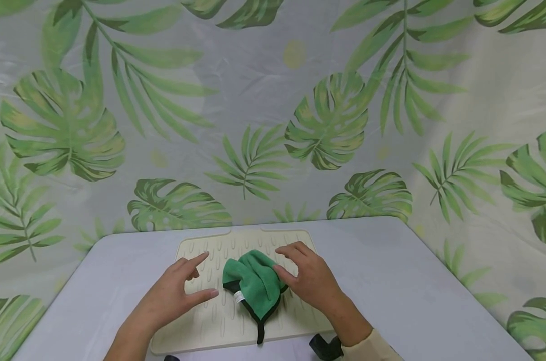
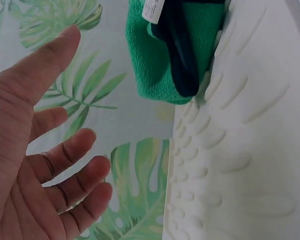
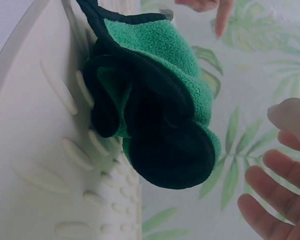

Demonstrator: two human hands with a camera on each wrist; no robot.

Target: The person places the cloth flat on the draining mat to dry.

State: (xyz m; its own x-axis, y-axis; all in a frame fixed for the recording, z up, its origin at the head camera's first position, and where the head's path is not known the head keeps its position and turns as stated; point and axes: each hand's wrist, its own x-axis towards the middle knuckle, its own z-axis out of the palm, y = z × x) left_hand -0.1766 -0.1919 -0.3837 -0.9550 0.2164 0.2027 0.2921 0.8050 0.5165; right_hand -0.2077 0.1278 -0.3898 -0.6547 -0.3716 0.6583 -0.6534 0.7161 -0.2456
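Observation:
A crumpled green cloth (image 1: 257, 281) with dark edging, a small white tag (image 1: 239, 297) and a dark hanging loop (image 1: 261, 333) lies on a cream ridged mat (image 1: 196, 328). To its left is my left hand (image 1: 175, 291), thumb and fingers spread, holding nothing. My right hand (image 1: 311, 276) is at the cloth's right side with its fingers loosely bent; in the right wrist view a gap shows between these fingers (image 3: 275, 185) and the cloth (image 3: 190, 65). In the left wrist view the left palm (image 2: 10, 165) faces the cloth (image 2: 150, 75), apart from it.
The mat rests on a white-covered table (image 1: 381, 281). Behind the table hangs a leaf-patterned curtain (image 1: 255, 100). A black object (image 1: 325, 347) shows under the right wrist at the near edge, by a beige sleeve (image 1: 372, 347).

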